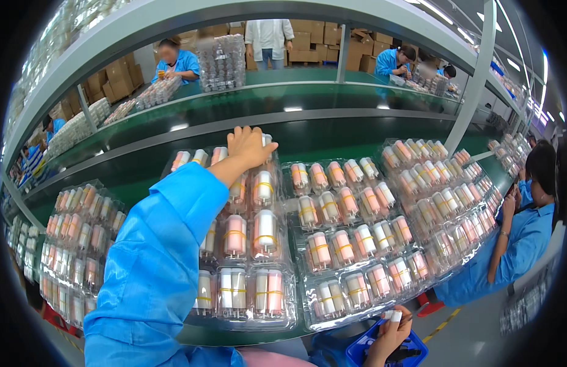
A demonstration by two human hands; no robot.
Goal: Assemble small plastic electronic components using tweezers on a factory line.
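My left hand (250,148) reaches over the far end of a clear plastic tray (289,318) and curls palm down at its last row. A white tube (267,139) shows between the thumb and forefinger; the fingertips' far side is hidden. White, pink and grey tubes stand there in pairs, such as a banded pair (264,229), held by yellow rubber bands. Low on the right, my right hand (390,336) pinches a small white cylindrical piece (393,316), partly covered by the fingers. Below that hand is a blue bin (358,350) with dark things in it.
A second filled tray (314,321) adjoins on the right, with stacked trays (442,165) beyond. More stacked trays (69,257) stand left. A green conveyor (314,137) and grey frame post (476,79) lie beyond. A co-worker in blue (509,238) sits close on the right.
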